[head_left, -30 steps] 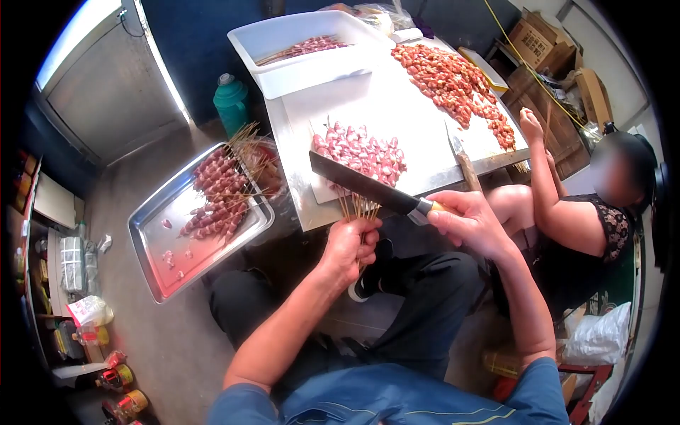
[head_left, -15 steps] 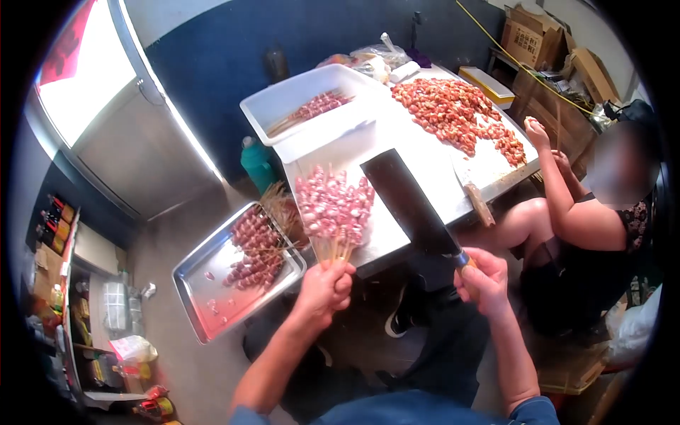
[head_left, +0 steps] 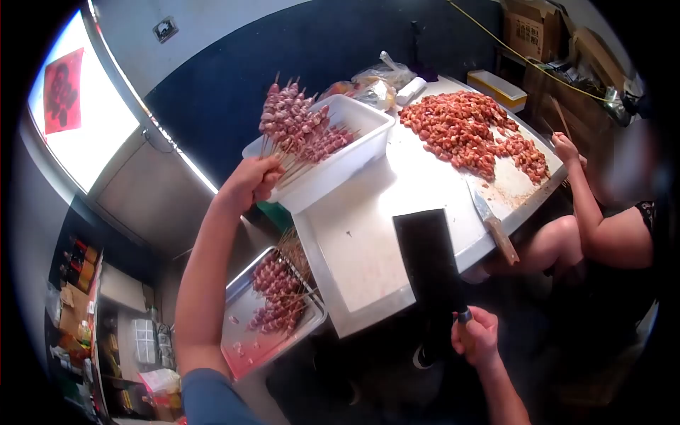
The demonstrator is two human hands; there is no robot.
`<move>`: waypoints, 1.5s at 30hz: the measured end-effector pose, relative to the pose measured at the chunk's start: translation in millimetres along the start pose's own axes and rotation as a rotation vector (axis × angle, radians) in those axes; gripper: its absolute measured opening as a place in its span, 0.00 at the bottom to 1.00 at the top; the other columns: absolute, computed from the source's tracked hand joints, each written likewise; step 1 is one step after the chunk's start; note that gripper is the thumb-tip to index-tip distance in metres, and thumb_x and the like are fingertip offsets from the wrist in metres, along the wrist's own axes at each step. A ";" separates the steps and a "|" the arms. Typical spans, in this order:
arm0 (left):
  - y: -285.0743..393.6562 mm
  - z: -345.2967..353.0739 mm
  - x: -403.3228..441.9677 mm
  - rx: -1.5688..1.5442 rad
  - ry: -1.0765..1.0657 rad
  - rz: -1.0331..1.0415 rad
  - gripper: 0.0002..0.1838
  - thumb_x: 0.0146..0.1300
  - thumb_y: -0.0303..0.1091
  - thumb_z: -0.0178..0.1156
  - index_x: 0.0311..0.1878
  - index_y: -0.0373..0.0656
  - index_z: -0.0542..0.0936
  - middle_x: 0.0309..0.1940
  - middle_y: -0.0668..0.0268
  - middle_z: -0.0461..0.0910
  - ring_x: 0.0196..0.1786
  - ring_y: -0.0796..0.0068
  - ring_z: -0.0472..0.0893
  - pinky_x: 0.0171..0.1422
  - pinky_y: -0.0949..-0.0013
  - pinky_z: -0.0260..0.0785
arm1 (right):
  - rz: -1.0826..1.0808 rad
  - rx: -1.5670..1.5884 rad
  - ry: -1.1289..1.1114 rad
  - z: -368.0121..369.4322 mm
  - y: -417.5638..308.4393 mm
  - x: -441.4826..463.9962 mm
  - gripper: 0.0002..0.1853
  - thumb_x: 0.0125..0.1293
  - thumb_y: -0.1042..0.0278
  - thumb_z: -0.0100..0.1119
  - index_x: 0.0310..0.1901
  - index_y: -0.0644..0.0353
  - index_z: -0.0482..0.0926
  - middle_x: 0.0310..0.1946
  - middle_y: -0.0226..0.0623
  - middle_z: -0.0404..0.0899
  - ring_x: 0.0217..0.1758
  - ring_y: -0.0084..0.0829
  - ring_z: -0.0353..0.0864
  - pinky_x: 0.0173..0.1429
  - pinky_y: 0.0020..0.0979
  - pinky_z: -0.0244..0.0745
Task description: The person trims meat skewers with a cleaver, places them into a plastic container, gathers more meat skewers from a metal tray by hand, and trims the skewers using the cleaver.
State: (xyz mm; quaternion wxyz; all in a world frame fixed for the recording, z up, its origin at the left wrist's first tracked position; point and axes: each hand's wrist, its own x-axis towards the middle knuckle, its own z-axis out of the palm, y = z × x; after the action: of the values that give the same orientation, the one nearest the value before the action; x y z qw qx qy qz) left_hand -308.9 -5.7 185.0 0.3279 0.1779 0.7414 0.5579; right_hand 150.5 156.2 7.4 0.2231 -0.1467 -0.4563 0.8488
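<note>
My left hand (head_left: 256, 180) grips the stick ends of a bunch of meat skewers (head_left: 287, 117) over the left edge of a white plastic tub (head_left: 340, 173). More skewers (head_left: 333, 144) lie inside the tub. Low at the right, my right hand (head_left: 477, 336) is closed round the handle of a broad dark cleaver (head_left: 428, 258), its blade pointing up in front of the table's near edge. A metal tray (head_left: 244, 354) with further skewers (head_left: 276, 294) stands below and left of the table (head_left: 361, 265).
A large heap of cut meat (head_left: 460, 127) covers the table's far right part. Near it lies a wooden-handled knife (head_left: 496, 230). A co-worker (head_left: 609, 219) sits at the right, holding a thin stick. Plastic bags (head_left: 382, 81) sit behind the tub, and cardboard boxes (head_left: 531, 32) at the back right.
My left hand has carried the skewer bunch up and left from the near table edge to the tub. The cleaver has turned more upright and moved lower, still in my right hand.
</note>
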 end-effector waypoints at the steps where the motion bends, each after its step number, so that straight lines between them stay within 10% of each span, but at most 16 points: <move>1: 4.8 -5.1 19.4 0.003 -0.003 -0.001 0.12 0.75 0.40 0.51 0.38 0.42 0.74 0.15 0.81 0.60 0.13 0.90 0.53 0.15 0.78 0.42 | -0.001 0.002 0.004 -0.3 1.9 1.6 0.20 0.62 0.62 0.61 0.49 0.70 0.79 0.22 0.44 0.78 0.15 0.25 0.70 0.20 0.24 0.66; 11: -10.9 -34.5 148.3 0.263 -0.285 -0.245 0.11 0.73 0.40 0.57 0.35 0.46 0.75 0.15 0.82 0.55 0.14 0.90 0.51 0.16 0.78 0.40 | -0.090 0.316 0.088 -6.3 16.6 13.9 0.22 0.61 0.63 0.62 0.52 0.70 0.79 0.24 0.48 0.80 0.16 0.28 0.74 0.21 0.23 0.72; 16: -24.4 -47.3 184.3 0.767 -0.111 -0.175 0.16 0.63 0.45 0.65 0.44 0.43 0.79 0.19 0.72 0.74 0.17 0.80 0.70 0.20 0.73 0.60 | -0.074 0.366 0.025 -2.5 20.5 16.7 0.22 0.61 0.63 0.60 0.53 0.70 0.78 0.26 0.49 0.81 0.17 0.29 0.76 0.23 0.24 0.74; 18: -33.4 -50.2 184.4 1.227 0.128 0.130 0.29 0.50 0.48 0.71 0.50 0.36 0.81 0.40 0.54 0.84 0.41 0.63 0.83 0.44 0.63 0.74 | -0.067 0.353 0.030 1.9 21.2 15.6 0.22 0.61 0.64 0.60 0.54 0.70 0.78 0.27 0.49 0.81 0.17 0.28 0.75 0.23 0.24 0.74; 21: -33.7 -42.3 163.6 1.229 0.218 0.178 0.37 0.45 0.49 0.70 0.58 0.37 0.79 0.53 0.51 0.81 0.57 0.56 0.80 0.62 0.62 0.70 | -0.055 0.301 0.038 8.8 20.3 12.3 0.22 0.61 0.65 0.59 0.54 0.71 0.78 0.27 0.49 0.80 0.17 0.27 0.75 0.23 0.24 0.73; 30: -37.2 -27.0 37.3 0.661 0.634 0.795 0.16 0.64 0.32 0.62 0.54 0.39 0.81 0.45 0.58 0.85 0.47 0.67 0.84 0.54 0.67 0.75 | -0.115 -0.079 0.022 13.1 18.1 10.2 0.22 0.64 0.64 0.59 0.57 0.67 0.77 0.24 0.36 0.79 0.18 0.19 0.73 0.24 0.19 0.70; 37: -160.1 -44.9 -131.4 0.437 0.772 0.620 0.10 0.68 0.26 0.59 0.50 0.34 0.79 0.38 0.67 0.82 0.37 0.83 0.78 0.43 0.78 0.72 | -0.330 -0.566 0.114 8.5 15.9 0.7 0.18 0.64 0.72 0.58 0.55 0.67 0.79 0.24 0.29 0.77 0.20 0.14 0.71 0.25 0.17 0.65; 45: -361.0 -39.1 -255.7 0.118 0.904 0.105 0.08 0.66 0.29 0.57 0.43 0.34 0.80 0.31 0.63 0.82 0.31 0.79 0.80 0.31 0.76 0.73 | -0.570 -1.230 0.184 1.0 -18.9 23.9 0.17 0.60 0.77 0.64 0.53 0.66 0.81 0.31 0.32 0.80 0.26 0.17 0.72 0.33 0.20 0.68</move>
State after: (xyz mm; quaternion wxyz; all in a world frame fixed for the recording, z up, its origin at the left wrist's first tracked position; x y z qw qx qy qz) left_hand -114.2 -307.9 -75.8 -0.0678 -0.0277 0.8304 0.5523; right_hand 134.2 176.9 22.7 0.3519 -0.1924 -0.8555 0.3275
